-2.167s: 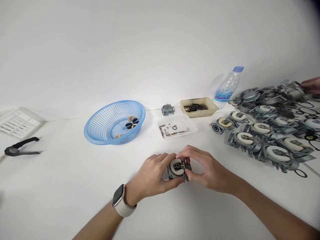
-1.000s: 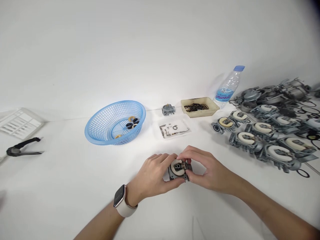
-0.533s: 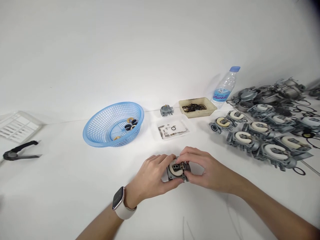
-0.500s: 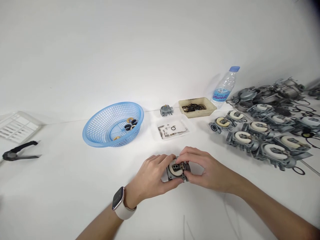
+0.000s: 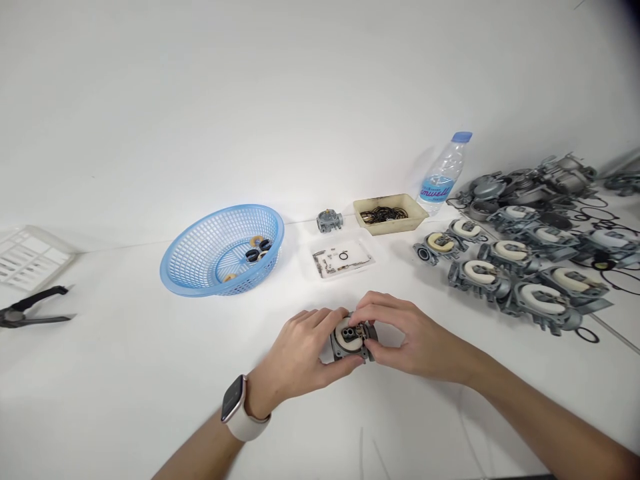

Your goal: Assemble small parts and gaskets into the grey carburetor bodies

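A grey metal carburetor [image 5: 338, 348] with a white C-shaped float [image 5: 344, 342] facing up is between my two hands, low over the white table. My left hand [image 5: 303, 350] wraps its left side, fingers at the far edge and thumb along the near edge. At the right side, my right hand [image 5: 407, 337] is closed on the carburetor, with index fingertip and thumb at the open ends of the float. The fingertips partly cover the small brass parts there, so any tiny piece between them is hidden.
Beyond my hands lie a clear tray [image 5: 367, 263] of small parts, a small carburetor [image 5: 329, 221] and a tub [image 5: 417, 219] of black rings. A blue basket [image 5: 173, 270] and pliers [image 5: 35, 300] are left. Several carburetors [image 5: 480, 275] and a bottle [image 5: 440, 180] stand right.
The whole view has shifted slightly, so the things on the table appear a little further left. Both hands keep their hold on the carburetor, with the right fingertips hardly moved.
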A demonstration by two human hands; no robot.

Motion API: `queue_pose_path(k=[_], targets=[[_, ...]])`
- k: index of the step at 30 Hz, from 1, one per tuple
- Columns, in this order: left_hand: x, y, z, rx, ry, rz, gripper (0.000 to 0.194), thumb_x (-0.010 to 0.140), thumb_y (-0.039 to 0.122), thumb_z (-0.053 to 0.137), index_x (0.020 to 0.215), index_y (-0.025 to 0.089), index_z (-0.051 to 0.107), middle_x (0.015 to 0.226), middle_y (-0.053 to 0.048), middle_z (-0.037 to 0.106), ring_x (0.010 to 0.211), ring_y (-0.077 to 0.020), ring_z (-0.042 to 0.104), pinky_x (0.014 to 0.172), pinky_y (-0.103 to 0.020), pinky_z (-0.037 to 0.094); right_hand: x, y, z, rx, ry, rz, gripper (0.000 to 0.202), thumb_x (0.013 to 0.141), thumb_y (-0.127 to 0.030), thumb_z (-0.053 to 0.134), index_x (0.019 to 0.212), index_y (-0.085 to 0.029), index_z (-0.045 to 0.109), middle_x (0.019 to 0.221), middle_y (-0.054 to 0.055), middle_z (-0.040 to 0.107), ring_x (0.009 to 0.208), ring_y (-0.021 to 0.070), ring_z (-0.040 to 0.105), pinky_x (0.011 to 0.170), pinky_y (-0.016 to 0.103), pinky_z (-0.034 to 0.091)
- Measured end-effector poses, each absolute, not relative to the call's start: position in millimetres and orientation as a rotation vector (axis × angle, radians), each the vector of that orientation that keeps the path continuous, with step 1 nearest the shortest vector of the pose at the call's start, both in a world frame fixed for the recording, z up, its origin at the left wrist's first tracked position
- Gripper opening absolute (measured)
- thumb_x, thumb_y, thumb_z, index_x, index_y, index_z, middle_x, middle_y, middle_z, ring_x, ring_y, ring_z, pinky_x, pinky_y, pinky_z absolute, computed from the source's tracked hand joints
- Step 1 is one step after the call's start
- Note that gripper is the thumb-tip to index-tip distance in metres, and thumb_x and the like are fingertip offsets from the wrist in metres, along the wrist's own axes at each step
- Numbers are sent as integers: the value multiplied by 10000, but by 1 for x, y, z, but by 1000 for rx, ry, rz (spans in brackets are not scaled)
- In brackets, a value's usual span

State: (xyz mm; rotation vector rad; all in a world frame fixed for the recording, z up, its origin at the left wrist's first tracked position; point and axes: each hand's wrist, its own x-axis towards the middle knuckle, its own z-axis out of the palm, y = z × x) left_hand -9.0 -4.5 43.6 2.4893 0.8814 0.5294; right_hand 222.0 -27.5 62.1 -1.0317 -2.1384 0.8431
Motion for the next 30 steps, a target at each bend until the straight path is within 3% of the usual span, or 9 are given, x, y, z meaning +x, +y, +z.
queue_pose_path(k=[30], targets=[[-9,-4,43,2507,876,526,442,937,467,670,1270,235,494,979,-36,690,848,-248,662,775,-393,506,223,-28,58,-984,-2144,757,364,829,-18,581,1105,-244,654,988,31,633,916,179,609,860,331,512]])
